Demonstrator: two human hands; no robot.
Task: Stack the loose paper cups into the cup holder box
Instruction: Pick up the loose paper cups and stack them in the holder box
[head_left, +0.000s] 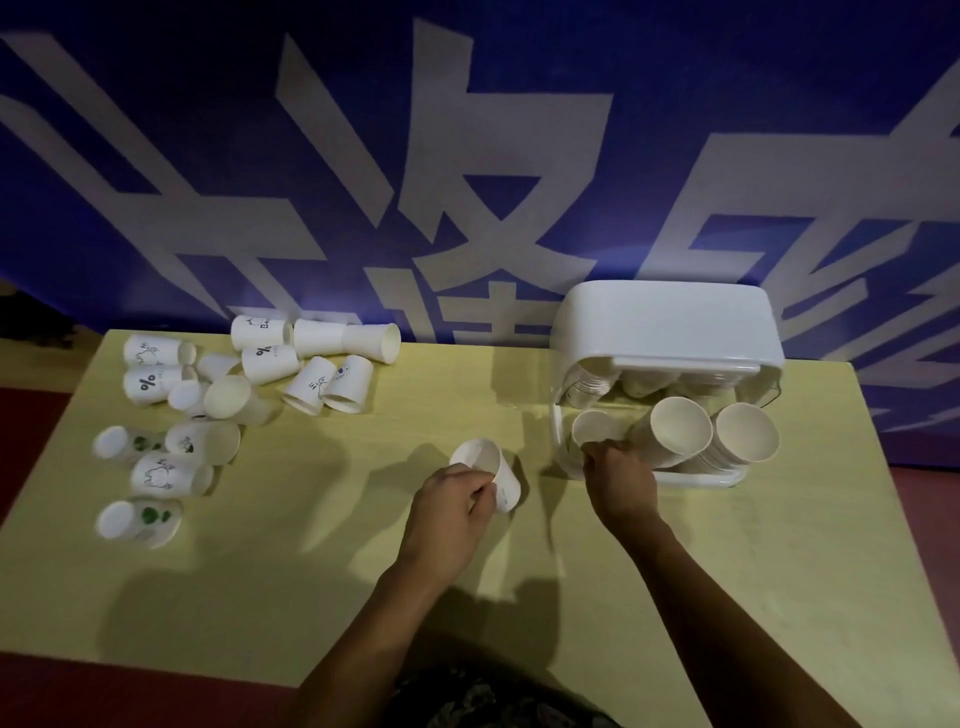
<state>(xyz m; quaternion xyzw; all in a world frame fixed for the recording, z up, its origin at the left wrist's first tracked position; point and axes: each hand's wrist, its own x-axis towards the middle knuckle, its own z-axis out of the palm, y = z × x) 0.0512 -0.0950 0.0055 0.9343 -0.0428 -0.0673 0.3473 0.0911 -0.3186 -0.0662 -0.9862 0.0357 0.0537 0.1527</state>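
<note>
The left hand (457, 499) grasps one cup (488, 475), fingers curled round its lower wall, mouth tilted up and away from the person. The cup hangs just above the table (779, 571), between the two hands. Just right of that grip, the right hand (618, 480) pinches the near rim of the left stack (595, 428) inside the box (670, 374). Beside those fingertips, further right, lie two more stacks, the middle stack (678, 436) and the right stack (745, 434), all leaning mouth-out toward the person. The box's white lid (660, 322) is raised above and behind them, and more cups show dimly deeper inside. Nothing lies between the held cup and the box opening except the right hand itself. Well to the left of the left hand, the loose cups (234, 395) lie scattered on their sides across the far left of the table, some printed, some plain. Behind the table hangs a blue banner (467, 156) with large white characters.
</note>
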